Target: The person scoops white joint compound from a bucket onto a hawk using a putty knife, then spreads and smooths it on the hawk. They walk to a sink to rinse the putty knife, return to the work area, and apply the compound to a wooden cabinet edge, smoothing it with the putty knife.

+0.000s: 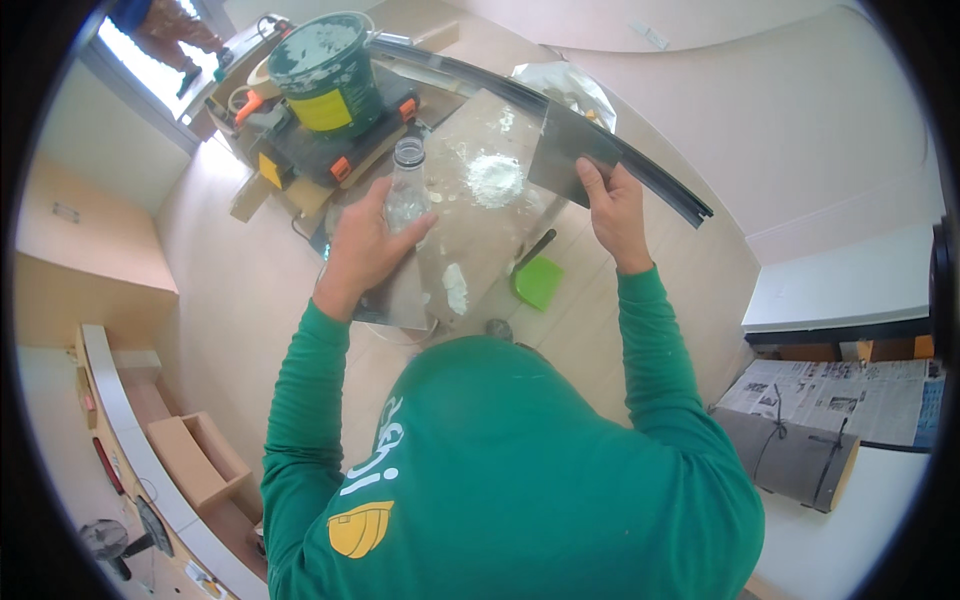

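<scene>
My left hand [362, 238] is wrapped round a clear plastic bottle [406, 196] that stands upright, uncapped, at the left side of a board. Between thumb and fingers, my right hand [618, 212] grips the edge of a dark flat rectangular plate [562, 150]; I cannot tell its exact kind. A heap of white powder [495, 180] lies on the stained board [462, 240], between the bottle and the plate. Closer to me on the same board is a smaller white smear [455, 289].
A green bucket [330, 95] caked with white stands on a dark toolbox [360, 150] at the back left. A long black rail [655, 185] runs behind the board. A green dustpan [539, 284] lies on the floor. Newspaper [840, 395] and a grey roll [790, 455] are at right.
</scene>
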{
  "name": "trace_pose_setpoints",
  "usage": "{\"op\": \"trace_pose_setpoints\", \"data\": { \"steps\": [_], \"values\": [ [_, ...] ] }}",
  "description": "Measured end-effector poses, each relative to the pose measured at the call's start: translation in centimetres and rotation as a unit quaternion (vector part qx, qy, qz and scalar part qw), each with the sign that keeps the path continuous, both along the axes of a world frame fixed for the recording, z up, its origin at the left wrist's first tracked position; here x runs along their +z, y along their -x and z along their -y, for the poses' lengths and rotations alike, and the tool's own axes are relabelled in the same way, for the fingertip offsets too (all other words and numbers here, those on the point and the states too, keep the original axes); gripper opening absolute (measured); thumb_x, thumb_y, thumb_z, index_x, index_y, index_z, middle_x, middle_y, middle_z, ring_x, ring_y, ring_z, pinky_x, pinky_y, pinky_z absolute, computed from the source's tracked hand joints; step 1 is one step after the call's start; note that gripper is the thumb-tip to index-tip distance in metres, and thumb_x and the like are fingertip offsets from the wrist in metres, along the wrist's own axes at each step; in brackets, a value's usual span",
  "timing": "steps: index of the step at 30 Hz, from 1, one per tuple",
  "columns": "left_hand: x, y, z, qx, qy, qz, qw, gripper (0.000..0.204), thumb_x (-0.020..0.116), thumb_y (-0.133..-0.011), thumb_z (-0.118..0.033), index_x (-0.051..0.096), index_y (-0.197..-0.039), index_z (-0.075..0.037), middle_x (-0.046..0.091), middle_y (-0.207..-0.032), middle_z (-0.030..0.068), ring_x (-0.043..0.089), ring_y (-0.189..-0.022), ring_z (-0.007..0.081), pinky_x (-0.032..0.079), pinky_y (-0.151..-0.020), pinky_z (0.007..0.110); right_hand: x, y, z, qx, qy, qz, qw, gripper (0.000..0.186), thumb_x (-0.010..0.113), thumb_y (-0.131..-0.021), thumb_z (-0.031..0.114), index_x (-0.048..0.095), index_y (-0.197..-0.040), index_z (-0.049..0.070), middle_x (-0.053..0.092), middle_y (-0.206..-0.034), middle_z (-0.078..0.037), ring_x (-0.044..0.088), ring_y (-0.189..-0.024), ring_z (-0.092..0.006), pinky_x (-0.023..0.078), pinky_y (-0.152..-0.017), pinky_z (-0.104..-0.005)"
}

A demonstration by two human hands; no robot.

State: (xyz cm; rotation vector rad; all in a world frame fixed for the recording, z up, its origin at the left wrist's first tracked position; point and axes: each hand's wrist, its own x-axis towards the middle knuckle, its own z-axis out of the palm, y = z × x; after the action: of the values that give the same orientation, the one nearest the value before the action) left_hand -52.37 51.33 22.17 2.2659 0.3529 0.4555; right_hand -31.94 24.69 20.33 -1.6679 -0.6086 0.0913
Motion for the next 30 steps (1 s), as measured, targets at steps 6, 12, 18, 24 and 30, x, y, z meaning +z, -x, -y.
{"op": "trace_pose_setpoints", "data": {
  "steps": [6,12,18,24,30],
  "values": [
    [1.3,-2.6,-0.3,-0.057,-0.146,-0.059,0.986,0.059,0.079,-0.085,-0.039,0.061,-0.127,-0.003,0.072,-0.100,0.0232,0.069,-0.097,0.0423,0.054,-0.082,0.047,-1.5,0.3,2.4,-0.025,-0.099,-0.045,0.994,0.038,0.066,-0.104,0.027,0.068,-0.126,-0.004,0.073,-0.114,-0.006,0.061,-0.102,-0.0097,0.049,-0.093,-0.0274],
    [2.4,-4.3,0.5,-0.084,-0.203,-0.108,0.970,0.055,0.078,-0.085,-0.038,0.062,-0.125,-0.005,0.072,-0.099,0.0229,0.068,-0.097,0.0418,0.053,-0.085,0.048,-3.1,0.7,3.9,-0.056,-0.126,-0.084,0.987,0.037,0.064,-0.105,0.026,0.067,-0.126,-0.004,0.072,-0.115,-0.004,0.061,-0.102,-0.0090,0.049,-0.093,-0.0269],
    [2.7,-5.1,0.7,-0.090,-0.230,-0.161,0.955,0.060,0.081,-0.084,-0.041,0.063,-0.126,-0.003,0.073,-0.104,0.0247,0.070,-0.099,0.0420,0.054,-0.085,0.047,-4.0,0.9,4.8,-0.053,-0.152,-0.122,0.979,0.036,0.064,-0.106,0.026,0.067,-0.128,-0.002,0.072,-0.116,-0.004,0.062,-0.103,-0.0095,0.049,-0.094,-0.0275],
    [3.2,-5.5,1.4,-0.089,-0.256,-0.188,0.944,0.051,0.078,-0.084,-0.034,0.065,-0.120,-0.001,0.072,-0.094,0.0243,0.069,-0.096,0.0412,0.053,-0.083,0.048,-4.6,1.0,4.9,-0.052,-0.174,-0.131,0.975,0.035,0.063,-0.106,0.025,0.067,-0.127,-0.002,0.072,-0.117,-0.004,0.062,-0.106,-0.0100,0.048,-0.096,-0.0269],
    [3.0,-5.9,1.3,-0.102,-0.282,-0.185,0.936,0.049,0.079,-0.082,-0.034,0.066,-0.115,0.000,0.071,-0.091,0.0248,0.068,-0.093,0.0416,0.053,-0.081,0.049,-4.9,1.2,4.9,-0.048,-0.179,-0.137,0.973,0.034,0.063,-0.106,0.024,0.067,-0.127,-0.002,0.072,-0.118,-0.004,0.061,-0.106,-0.0098,0.048,-0.096,-0.0267]
  ]
}}
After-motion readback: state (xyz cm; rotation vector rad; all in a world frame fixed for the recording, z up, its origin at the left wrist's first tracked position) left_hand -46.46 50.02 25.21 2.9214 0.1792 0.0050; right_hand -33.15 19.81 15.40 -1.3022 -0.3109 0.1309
